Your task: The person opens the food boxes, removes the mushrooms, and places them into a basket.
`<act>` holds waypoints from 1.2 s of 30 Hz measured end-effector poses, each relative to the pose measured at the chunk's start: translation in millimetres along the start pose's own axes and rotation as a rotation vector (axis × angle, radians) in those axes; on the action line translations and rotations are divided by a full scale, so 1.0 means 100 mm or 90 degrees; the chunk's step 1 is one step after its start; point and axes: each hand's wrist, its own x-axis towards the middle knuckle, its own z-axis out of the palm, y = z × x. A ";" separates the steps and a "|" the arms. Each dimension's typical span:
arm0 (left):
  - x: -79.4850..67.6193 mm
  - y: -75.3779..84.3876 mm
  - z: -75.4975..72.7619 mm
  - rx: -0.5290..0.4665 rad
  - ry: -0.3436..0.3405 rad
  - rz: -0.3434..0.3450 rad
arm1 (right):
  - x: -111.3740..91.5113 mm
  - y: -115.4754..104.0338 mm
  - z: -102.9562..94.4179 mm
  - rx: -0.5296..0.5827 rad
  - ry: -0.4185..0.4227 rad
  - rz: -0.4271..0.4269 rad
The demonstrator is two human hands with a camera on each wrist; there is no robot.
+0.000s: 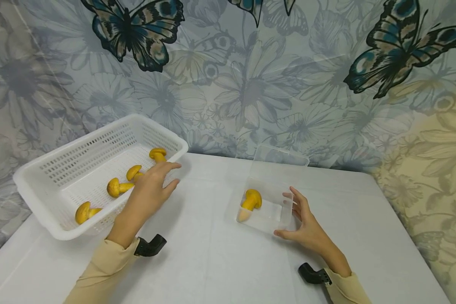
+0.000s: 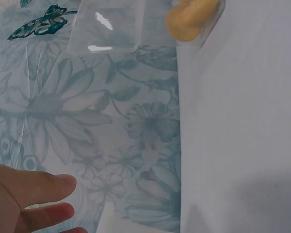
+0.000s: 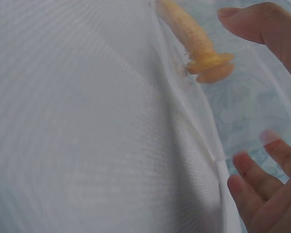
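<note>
Over the near right rim of a white plastic basket (image 1: 38, 172), my left hand (image 1: 150, 188) reaches in with fingers extended and thumb apart. Several yellow mushrooms lie inside, among them one (image 1: 157, 154) just beyond the fingers and another (image 1: 116, 188) to their left. Nothing shows in this hand, though some fingertips are hidden. My right hand (image 1: 308, 228) holds the right end of a clear plastic box (image 1: 267, 221), thumb at the near side and fingers at the far side. One yellow mushroom (image 1: 252, 199) lies at the box's left end; the right wrist view shows this mushroom (image 3: 201, 53) through the plastic.
The box's clear lid (image 1: 281, 157) stands raised at the back, near the table's rear edge. A white cloth (image 1: 205, 253) covers the table. Behind it hangs a backdrop (image 1: 247, 93) with flowers and butterflies. Each wrist carries a black mount, one at the left wrist (image 1: 150, 246).
</note>
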 end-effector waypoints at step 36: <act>0.39 0.94 0.73 -0.105 -0.257 0.114 | 0.00 -0.02 0.00 -0.019 -0.004 0.018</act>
